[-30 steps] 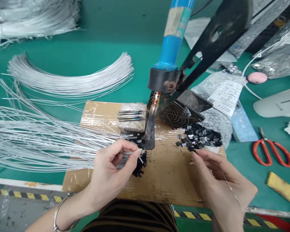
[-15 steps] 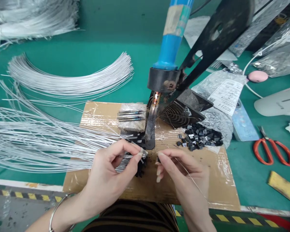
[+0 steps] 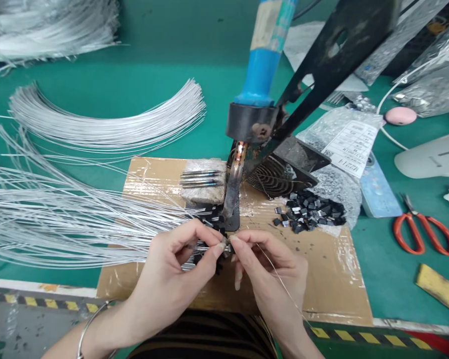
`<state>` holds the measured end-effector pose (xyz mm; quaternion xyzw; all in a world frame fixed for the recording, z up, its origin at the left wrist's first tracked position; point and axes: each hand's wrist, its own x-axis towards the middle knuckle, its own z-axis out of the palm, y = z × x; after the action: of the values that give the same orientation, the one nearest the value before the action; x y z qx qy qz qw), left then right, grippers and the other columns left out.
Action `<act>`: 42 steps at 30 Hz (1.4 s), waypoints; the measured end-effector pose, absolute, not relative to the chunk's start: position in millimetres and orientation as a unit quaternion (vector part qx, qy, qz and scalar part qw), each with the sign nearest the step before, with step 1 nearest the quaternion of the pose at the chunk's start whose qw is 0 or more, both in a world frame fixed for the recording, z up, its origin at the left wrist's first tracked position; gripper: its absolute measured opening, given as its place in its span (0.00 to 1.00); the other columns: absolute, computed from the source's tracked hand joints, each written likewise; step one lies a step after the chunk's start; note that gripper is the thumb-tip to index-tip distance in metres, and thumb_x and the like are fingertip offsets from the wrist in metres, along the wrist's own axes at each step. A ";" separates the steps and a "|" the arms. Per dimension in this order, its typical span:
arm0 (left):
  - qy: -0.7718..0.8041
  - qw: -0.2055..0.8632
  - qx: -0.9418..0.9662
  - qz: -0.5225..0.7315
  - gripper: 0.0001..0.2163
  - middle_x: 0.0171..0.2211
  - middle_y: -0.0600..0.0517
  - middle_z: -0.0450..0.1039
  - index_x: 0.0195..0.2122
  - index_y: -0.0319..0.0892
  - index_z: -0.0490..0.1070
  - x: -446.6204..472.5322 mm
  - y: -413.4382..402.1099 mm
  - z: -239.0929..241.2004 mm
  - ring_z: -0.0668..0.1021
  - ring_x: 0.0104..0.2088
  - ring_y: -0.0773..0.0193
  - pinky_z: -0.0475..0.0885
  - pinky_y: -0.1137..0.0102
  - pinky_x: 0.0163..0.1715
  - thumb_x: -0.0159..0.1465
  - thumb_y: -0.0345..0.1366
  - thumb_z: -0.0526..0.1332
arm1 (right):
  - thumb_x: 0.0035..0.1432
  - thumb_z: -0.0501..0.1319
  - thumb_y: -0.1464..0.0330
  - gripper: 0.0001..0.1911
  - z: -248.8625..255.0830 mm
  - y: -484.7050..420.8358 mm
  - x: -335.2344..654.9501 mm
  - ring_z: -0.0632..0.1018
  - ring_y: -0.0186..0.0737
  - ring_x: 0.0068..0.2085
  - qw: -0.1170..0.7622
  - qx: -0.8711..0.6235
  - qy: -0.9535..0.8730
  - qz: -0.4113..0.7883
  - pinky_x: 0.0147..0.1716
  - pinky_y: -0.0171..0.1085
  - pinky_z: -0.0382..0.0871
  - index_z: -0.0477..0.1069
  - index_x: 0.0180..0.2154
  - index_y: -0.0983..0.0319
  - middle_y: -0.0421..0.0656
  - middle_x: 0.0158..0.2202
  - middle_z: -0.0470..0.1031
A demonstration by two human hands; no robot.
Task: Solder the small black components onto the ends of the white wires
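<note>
My left hand (image 3: 189,269) is closed in a pinch on a small greyish piece, mostly hidden by the fingertips. Its fingertips almost meet those of my right hand (image 3: 269,269), also pinched, at a small dark connector (image 3: 227,248). A thin solder wire (image 3: 280,279) runs through the right hand's fingers and trails down past the wrist. Just above the hands is the dark tip of a soldering iron (image 3: 232,199) with a blue handle (image 3: 260,75), clamped on a black arm (image 3: 322,75). White wires (image 3: 134,229) fan out to the left, their ends near my left hand.
Cardboard (image 3: 329,279) lies under the work. On it are a wrapped block with metal rods (image 3: 202,182), a solder coil (image 3: 269,177) and a heap of black connectors (image 3: 314,212). Red-handled scissors (image 3: 424,234) and a yellow sponge (image 3: 439,289) lie right; another wire bundle (image 3: 112,127) lies behind.
My right hand has moved left, bringing its fingertips and the small connector up to my left hand's fingertips. The left hand has barely moved and stays pinched.
</note>
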<state>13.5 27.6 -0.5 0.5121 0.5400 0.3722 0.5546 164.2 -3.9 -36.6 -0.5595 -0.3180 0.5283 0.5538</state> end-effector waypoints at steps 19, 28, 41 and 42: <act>0.557 0.540 0.504 0.379 0.07 0.30 0.54 0.84 0.28 0.43 0.78 17.1 31.9 -7.0 0.81 0.30 0.68 0.75 0.78 0.32 0.62 0.26 0.67 | 0.79 0.50 0.65 0.18 -39.5 -20.5 175.6 0.70 0.36 0.28 0.498 -0.619 -0.449 0.409 0.29 0.37 0.65 0.74 0.60 0.51 0.36 0.30 0.71; 0.574 0.520 0.512 0.372 0.06 0.29 0.53 0.83 0.28 0.42 0.78 20.9 41.6 -1.7 0.81 0.31 0.66 0.75 0.76 0.33 0.61 0.27 0.66 | 0.72 0.53 0.75 0.14 -42.7 -13.5 190.3 0.64 0.33 0.26 0.473 -0.607 -0.564 0.301 0.24 0.34 0.59 0.61 0.31 0.57 0.35 0.27 0.62; 0.600 0.488 0.527 0.352 0.05 0.30 0.54 0.83 0.28 0.43 0.77 19.4 44.9 -4.1 0.78 0.27 0.67 0.67 0.74 0.24 0.62 0.29 0.66 | 0.67 0.64 0.76 0.12 -27.6 -10.5 173.7 0.83 0.39 0.59 0.518 -0.576 -0.463 0.431 0.51 0.35 0.76 0.69 0.33 0.56 0.39 0.52 0.86; 0.600 0.487 0.527 0.354 0.05 0.31 0.54 0.84 0.29 0.43 0.77 19.0 45.1 -4.2 0.79 0.27 0.67 0.67 0.74 0.24 0.62 0.29 0.66 | 0.67 0.64 0.76 0.12 -27.2 -10.0 172.9 0.83 0.39 0.58 0.518 -0.579 -0.457 0.433 0.50 0.34 0.76 0.70 0.32 0.56 0.39 0.52 0.86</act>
<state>19.0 45.1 -4.2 0.5267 0.5998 0.3541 0.4873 172.9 -10.0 -27.2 -0.5787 -0.4568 0.4334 0.5183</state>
